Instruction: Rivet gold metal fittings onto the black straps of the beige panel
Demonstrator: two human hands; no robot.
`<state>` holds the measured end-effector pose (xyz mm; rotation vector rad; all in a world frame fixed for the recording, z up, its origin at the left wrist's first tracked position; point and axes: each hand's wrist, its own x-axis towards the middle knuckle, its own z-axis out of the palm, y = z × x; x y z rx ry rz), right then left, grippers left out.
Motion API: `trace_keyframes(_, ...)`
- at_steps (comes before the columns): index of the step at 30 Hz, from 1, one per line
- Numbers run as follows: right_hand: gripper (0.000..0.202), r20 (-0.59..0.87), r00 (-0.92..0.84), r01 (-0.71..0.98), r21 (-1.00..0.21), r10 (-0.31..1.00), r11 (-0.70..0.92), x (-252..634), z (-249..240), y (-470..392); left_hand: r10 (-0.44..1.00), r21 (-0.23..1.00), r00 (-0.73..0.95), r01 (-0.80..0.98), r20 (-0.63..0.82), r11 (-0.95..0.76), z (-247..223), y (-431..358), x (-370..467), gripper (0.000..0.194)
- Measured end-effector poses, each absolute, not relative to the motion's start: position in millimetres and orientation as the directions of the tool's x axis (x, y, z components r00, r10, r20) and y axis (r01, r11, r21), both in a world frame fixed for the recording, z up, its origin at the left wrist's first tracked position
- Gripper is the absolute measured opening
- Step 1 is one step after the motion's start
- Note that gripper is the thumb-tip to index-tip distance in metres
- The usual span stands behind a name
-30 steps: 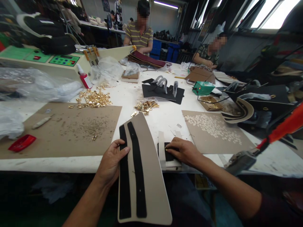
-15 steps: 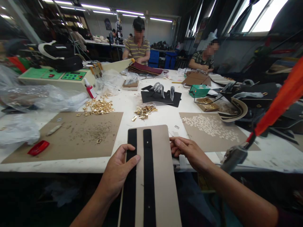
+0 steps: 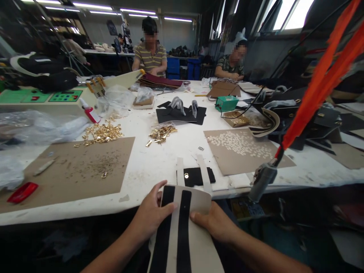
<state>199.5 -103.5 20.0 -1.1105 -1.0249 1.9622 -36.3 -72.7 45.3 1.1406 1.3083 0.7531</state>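
A flat beige leather-like panel (image 3: 198, 235) with two lengthwise black strips is held low in front of me, off the table's front edge. My left hand (image 3: 155, 210) is closed on its left edge, thumb on top near the left strip. On the right edge my right hand (image 3: 214, 222) is closed too, its thumb pressing the face beside the other strip. The fingers under the panel are hidden. The panel bends slightly. Just beyond it a black piece (image 3: 202, 176) with a gold round fitting lies on the table, under pale strips.
Gold clasps (image 3: 162, 133) and gold fittings (image 3: 104, 132) lie in heaps. Small pale pieces cover a cardboard sheet (image 3: 218, 159) at right. A grey tool (image 3: 263, 182) hangs at right below orange cloth. A red object (image 3: 22, 192) lies left. Two people work across the table.
My right hand has moved from beside the panel's top onto its right edge. The panel has come down and bends now. The black piece with the gold fitting has come into view.
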Motion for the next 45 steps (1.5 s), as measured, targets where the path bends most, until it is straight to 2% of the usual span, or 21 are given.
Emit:
trace_keyframes(3, 0.06, -0.434, -0.368, -0.16, -0.842, 0.822, -0.516, 194, 21, -109, 0.903, 0.931, 0.271, 0.244, -0.334, 0.271, 45, -70, -27, 0.045)
trace_keyframes(5, 0.065, -0.461, -0.274, -0.105, -0.858, 0.844, -0.502, 192, 30, -102, 0.907, 0.925, 0.236, 0.239, -0.35, 0.295, 48, -64, -22, 0.039)
trace_keyframes(8, 0.065, -0.447, -0.134, -0.005, -0.892, 0.885, -0.451, 192, 46, -82, 0.914, 0.918, 0.163, 0.21, -0.372, 0.336, 55, -48, -14, 0.042)
trace_keyframes(12, 0.054, -0.408, -0.068, 0.086, -0.912, 0.911, -0.402, 195, 52, -61, 0.906, 0.917, 0.156, 0.136, -0.394, 0.376, 63, -31, -5, 0.039)
trace_keyframes(20, 0.035, -0.401, -0.053, 0.185, -0.904, 0.914, -0.386, 196, 44, -54, 0.865, 0.884, 0.185, 0.053, -0.466, 0.465, 50, -27, -3, 0.034)
trace_keyframes(27, 0.037, -0.398, -0.039, 0.259, -0.89, 0.917, -0.375, 199, 34, -54, 0.834, 0.854, 0.211, 0.005, -0.509, 0.52, 42, -30, -4, 0.035)
trace_keyframes(33, 0.041, -0.474, -0.077, 0.241, -0.863, 0.877, -0.444, 201, 40, -42, 0.789, 0.78, 0.227, -0.147, -0.571, 0.608, 48, -21, -2, 0.039)
trace_keyframes(45, 0.03, -0.385, -0.004, 0.367, -0.859, 0.923, -0.357, 196, 39, -63, 0.794, 0.823, 0.279, -0.022, -0.541, 0.568, 43, -39, -7, 0.033)
